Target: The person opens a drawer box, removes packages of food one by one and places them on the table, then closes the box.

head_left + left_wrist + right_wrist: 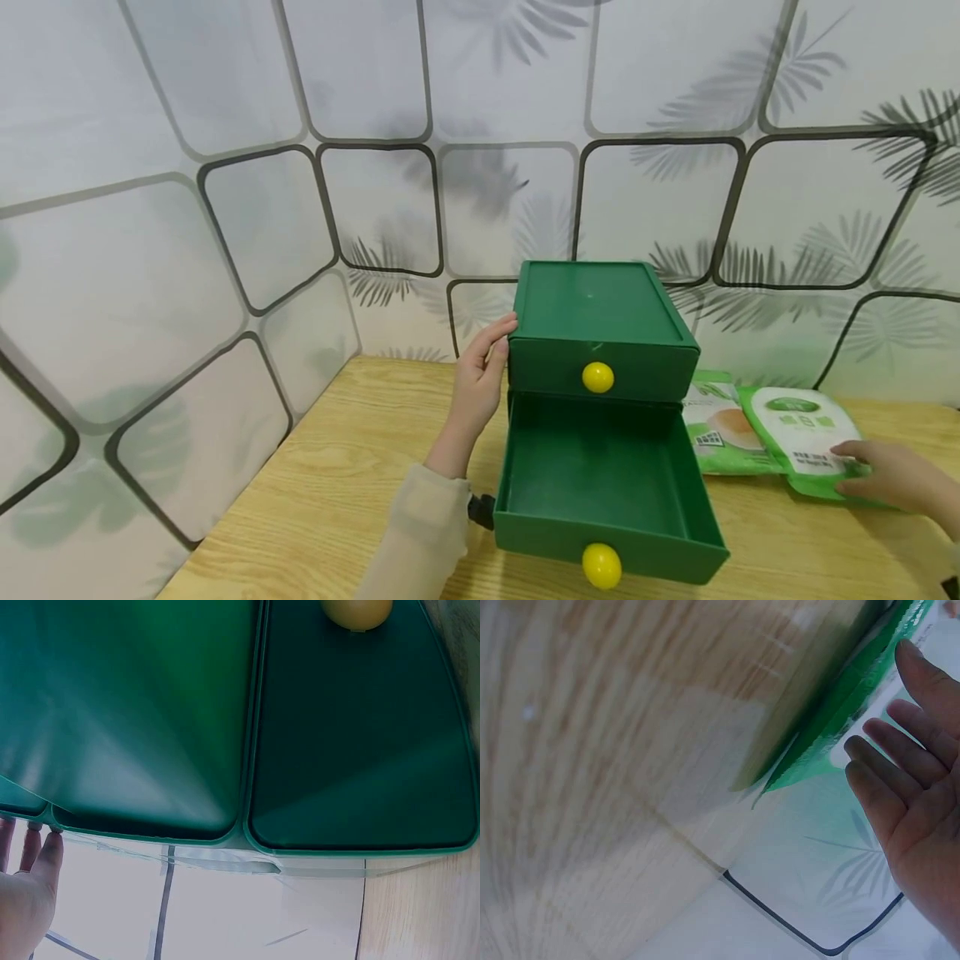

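Note:
A green drawer cabinet (pixel 600 300) with yellow knobs stands on the table. Its top drawer (pixel 540 367) is closed, and the drawer below (pixel 592 467) is pulled out with nothing inside. My left hand (pixel 482 379) rests against the cabinet's left side near the upper front corner, fingers extended; the left wrist view shows its fingertips at the cabinet edge. Over the right-hand green-and-white packet (pixel 813 433) is my right hand (pixel 892 475), fingers loosely extended. In the right wrist view the hand (pixel 922 780) appears beside the packet's green edge (pixel 817 742), gripping nothing; contact is unclear.
A second green-and-white packet (pixel 723 429) lies between the cabinet and the first one. Behind the wooden table (pixel 360 467) hangs a patterned cloth (pixel 510 192). Another drawer front (pixel 360 742) with a yellow knob (pixel 357 611) shows in the left wrist view.

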Available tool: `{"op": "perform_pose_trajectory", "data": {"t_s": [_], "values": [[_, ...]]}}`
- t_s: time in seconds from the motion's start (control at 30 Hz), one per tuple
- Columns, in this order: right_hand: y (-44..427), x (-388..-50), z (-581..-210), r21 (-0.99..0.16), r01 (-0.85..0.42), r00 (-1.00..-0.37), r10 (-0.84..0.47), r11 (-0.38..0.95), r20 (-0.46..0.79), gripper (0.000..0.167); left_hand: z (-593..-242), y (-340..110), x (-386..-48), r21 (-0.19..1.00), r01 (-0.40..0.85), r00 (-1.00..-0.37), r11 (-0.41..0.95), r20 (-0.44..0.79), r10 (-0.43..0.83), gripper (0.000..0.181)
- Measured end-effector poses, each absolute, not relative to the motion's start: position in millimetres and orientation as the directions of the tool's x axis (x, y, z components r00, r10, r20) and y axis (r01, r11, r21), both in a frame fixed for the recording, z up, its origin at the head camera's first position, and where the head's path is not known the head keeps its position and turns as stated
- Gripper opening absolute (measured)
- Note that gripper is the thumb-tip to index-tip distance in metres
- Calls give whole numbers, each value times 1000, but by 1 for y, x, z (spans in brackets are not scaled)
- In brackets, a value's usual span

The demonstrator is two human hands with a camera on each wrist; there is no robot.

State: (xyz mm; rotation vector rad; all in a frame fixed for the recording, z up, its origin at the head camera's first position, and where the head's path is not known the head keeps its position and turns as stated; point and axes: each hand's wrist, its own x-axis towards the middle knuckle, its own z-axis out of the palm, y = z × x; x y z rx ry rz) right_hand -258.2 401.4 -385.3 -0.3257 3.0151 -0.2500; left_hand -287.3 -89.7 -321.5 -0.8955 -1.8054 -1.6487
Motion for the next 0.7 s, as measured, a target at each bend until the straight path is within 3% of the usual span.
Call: {"op": "perform_pose_trajectory", "data": {"t_s": [0.17,0.37,0.7], "values": [[391,-250,-374,-175,-218,-976,-212,960,52,56,-321,-90,-288,625,779,-625,45,772,115,31],[366,-243,-358,-158,-231,-956,-194,960,221,53,-312,-89,-276,663,748,-662,41,741,112,30],[301,-232,-331,-156,-294,-876,-201,943,439,46,-302,-88,-265,665,744,-667,55,737,108,28]]}}
